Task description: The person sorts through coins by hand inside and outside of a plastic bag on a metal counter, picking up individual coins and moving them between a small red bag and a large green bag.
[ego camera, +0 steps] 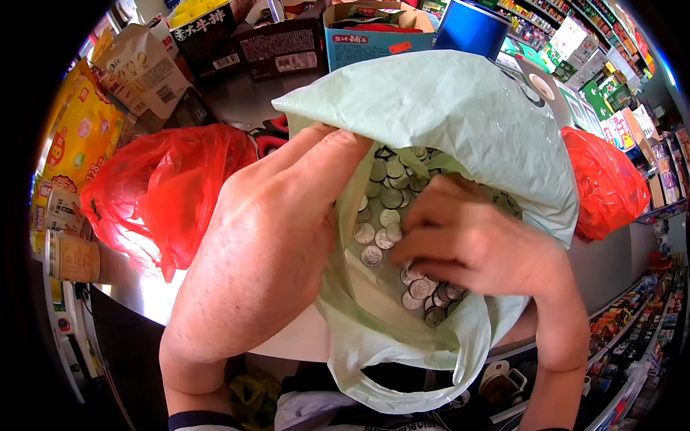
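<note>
A pale green plastic carrier bag [431,102] lies on the counter with its mouth spread towards me and a handle loop hanging over the near edge. Inside it are many silver-coloured coins [391,197], some in a heap and some scattered on the plastic. At the left of the mouth, my left hand [275,215] pinches the bag's upper rim between fingers and thumb. My right hand [463,231], blurred, reaches into the bag among the coins with its fingers bent; whether it grips a coin I cannot tell.
Red plastic bags stand left [172,188] and right [604,183] of the green bag. Red-handled scissors [269,141] lie behind my left hand. Open snack cartons [377,48] and a blue cylinder [471,29] line the back. A tin [75,257] is at the left edge; stocked shelves run along the right.
</note>
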`<state>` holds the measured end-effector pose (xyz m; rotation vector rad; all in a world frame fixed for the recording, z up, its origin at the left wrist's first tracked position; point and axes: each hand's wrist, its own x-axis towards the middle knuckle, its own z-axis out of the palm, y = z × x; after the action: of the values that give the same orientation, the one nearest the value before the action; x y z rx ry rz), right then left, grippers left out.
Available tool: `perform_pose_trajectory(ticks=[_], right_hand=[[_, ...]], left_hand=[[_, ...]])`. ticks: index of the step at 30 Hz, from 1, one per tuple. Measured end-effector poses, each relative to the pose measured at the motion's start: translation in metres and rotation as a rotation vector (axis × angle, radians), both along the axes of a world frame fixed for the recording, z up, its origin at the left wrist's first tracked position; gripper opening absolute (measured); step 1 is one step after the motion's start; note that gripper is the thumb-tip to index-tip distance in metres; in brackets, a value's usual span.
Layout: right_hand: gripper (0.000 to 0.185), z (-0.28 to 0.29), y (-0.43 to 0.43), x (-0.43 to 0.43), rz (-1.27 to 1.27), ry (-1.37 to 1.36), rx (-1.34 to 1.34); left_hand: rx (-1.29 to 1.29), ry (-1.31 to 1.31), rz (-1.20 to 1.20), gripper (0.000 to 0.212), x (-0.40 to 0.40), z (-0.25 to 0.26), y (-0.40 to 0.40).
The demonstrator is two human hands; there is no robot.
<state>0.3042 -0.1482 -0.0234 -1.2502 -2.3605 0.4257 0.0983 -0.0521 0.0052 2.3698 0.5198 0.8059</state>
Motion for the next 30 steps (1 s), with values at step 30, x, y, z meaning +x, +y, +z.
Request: perform_pose_trajectory(ticks=[30], right_hand=[[0.03, 0.007, 0.059, 0.002, -0.47, -0.31, -0.162]], left_hand=[[0.0, -0.067, 0.014, 0.055, 0.001, -0.002, 0.003]])
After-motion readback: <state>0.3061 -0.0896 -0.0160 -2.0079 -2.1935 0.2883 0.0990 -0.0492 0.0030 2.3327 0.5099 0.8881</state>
